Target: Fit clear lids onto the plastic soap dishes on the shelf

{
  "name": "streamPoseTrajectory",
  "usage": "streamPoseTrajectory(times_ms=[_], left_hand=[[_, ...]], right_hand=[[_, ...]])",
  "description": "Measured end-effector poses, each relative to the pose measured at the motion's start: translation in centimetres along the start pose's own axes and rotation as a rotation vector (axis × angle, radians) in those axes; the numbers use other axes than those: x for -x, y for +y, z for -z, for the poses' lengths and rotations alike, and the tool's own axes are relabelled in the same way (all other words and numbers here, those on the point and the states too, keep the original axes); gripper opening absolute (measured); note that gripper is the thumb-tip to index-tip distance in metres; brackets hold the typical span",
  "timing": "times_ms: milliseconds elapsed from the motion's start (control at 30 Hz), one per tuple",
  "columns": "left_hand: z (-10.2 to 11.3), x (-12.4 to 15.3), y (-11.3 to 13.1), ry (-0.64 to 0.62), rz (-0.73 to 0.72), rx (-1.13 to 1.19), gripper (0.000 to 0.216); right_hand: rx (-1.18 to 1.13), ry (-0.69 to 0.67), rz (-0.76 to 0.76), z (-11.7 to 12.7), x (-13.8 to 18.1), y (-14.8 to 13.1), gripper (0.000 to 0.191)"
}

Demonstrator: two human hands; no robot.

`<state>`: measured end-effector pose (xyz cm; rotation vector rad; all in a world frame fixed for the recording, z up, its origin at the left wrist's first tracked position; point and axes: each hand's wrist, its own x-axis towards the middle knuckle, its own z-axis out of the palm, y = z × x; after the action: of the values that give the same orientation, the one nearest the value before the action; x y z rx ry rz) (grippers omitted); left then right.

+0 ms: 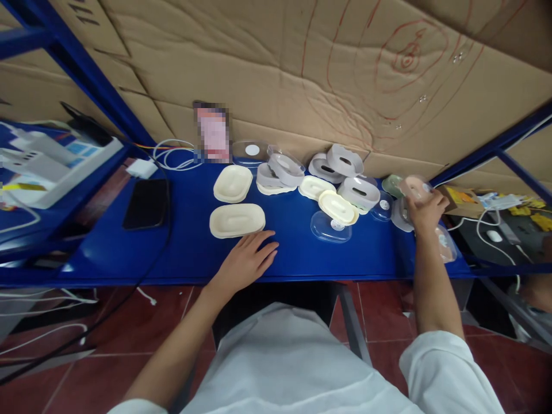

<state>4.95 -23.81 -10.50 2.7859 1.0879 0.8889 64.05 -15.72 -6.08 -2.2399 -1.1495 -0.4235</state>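
Observation:
My left hand point(249, 256) rests flat on the blue table point(190, 241), fingers apart, just below a cream oval lid point(237, 221). My right hand point(425, 208) reaches to the far right and grips a pinkish plastic piece point(413, 187) among clear and green parts. A second cream lid point(233, 183) lies behind the first. More cream lids point(338, 207) and grey oval boxes point(359, 192) are spread across the middle. A clear lid point(330, 227) lies near the front.
A black phone point(146, 203) and a white charger point(141, 168) with cables lie at the left. Cardboard point(302, 69) lines the back wall. Blue shelf posts point(86, 75) frame both sides. Boxes and cables crowd the neighbouring benches.

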Motion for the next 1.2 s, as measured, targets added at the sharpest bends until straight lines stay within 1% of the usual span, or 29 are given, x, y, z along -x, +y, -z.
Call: streamPoseTrajectory(times_ms=[133, 233, 300, 333, 400, 433, 467, 500, 533, 567, 633, 700, 767, 800, 833, 900, 967, 1067, 1133, 1200], left_hand=[[0.0, 0.2, -0.1, -0.001, -0.009, -0.027, 0.025], [0.0, 0.2, -0.1, -0.002, -0.01, -0.034, 0.025], [0.2, 0.1, 0.1, 0.007, -0.008, -0.044, 0.023], [0.3, 0.0, 0.2, 0.026, 0.007, -0.064, 0.022], [0.4, -0.2, 0.3, 0.108, 0.093, -0.138, 0.019], [0.4, -0.4, 0.4, 0.157, 0.166, -0.184, 0.018], [0.4, -0.5, 0.4, 0.195, 0.247, -0.226, 0.018], [0.3, -0.5, 0.4, 0.213, 0.321, -0.252, 0.018], [0.3, -0.6, 0.3, 0.207, 0.373, -0.257, 0.019], [0.2, -0.6, 0.2, 0.178, 0.396, -0.242, 0.022], [0.1, -0.5, 0.1, 0.092, 0.361, -0.167, 0.029], [0.2, -0.3, 0.2, -0.007, 0.245, -0.058, 0.037], [0.4, -0.1, 0.4, -0.089, 0.123, 0.029, 0.045], [0.5, 0.1, 0.5, -0.105, 0.096, 0.042, 0.047], [0.6, 0.3, 0.5, -0.098, 0.104, 0.031, 0.048], [0.9, 0.7, 0.5, -0.045, 0.182, -0.034, 0.042], [1.1, 1.1, 0.3, -0.007, 0.248, -0.08, 0.034], [1.6, 2.0, -0.2, -0.004, 0.254, -0.098, 0.027], [1.9, 2.6, -0.5, 0.018, 0.264, -0.129, 0.025], [2.3, 3.1, -0.8, 0.056, 0.297, -0.161, 0.023]], right_hand=[[-0.005, -0.03, 0.012, -0.2, -1.0, 0.4, 0.092], [-0.016, -0.012, -0.002, 0.2, -1.7, 0.7, 0.092], [-0.017, 0.018, 0.004, 1.0, -1.3, 0.5, 0.094], [-0.014, 0.048, 0.038, 1.5, -0.6, 0.0, 0.097], [-0.026, 0.126, 0.188, 2.7, 2.2, -1.9, 0.094], [-0.044, 0.151, 0.314, 3.4, 4.3, -3.3, 0.089], [-0.089, 0.147, 0.437, 3.9, 6.7, -4.9, 0.074], [-0.142, 0.051, 0.568, 4.4, 9.3, -6.6, 0.058], [-0.179, -0.083, 0.692, 4.8, 12.0, -8.3, 0.049], [-0.183, -0.196, 0.767, 5.0, 14.5, -9.9, 0.045], [-0.175, -0.336, 0.829, 5.1, 18.7, -12.5, 0.048], [-0.208, -0.404, 0.836, 5.0, 21.3, -14.1, 0.052], [-0.28, -0.455, 0.841, 5.0, 22.3, -14.8, 0.053], [-0.32, -0.481, 0.845, 5.0, 22.4, -15.0, 0.052], [-0.36, -0.508, 0.848, 4.9, 22.3, -15.2, 0.051], [-0.43, -0.54, 0.832, 4.7, 21.8, -15.4, 0.048], [-0.478, -0.536, 0.794, 4.3, 21.2, -15.6, 0.04], [-0.497, -0.481, 0.751, 4.1, 20.4, -16.2, 0.026], [-0.502, -0.419, 0.727, 4.6, 20.4, -17.0, 0.025], [-0.541, -0.357, 0.667, 5.4, 20.9, -18.2, 0.027]])
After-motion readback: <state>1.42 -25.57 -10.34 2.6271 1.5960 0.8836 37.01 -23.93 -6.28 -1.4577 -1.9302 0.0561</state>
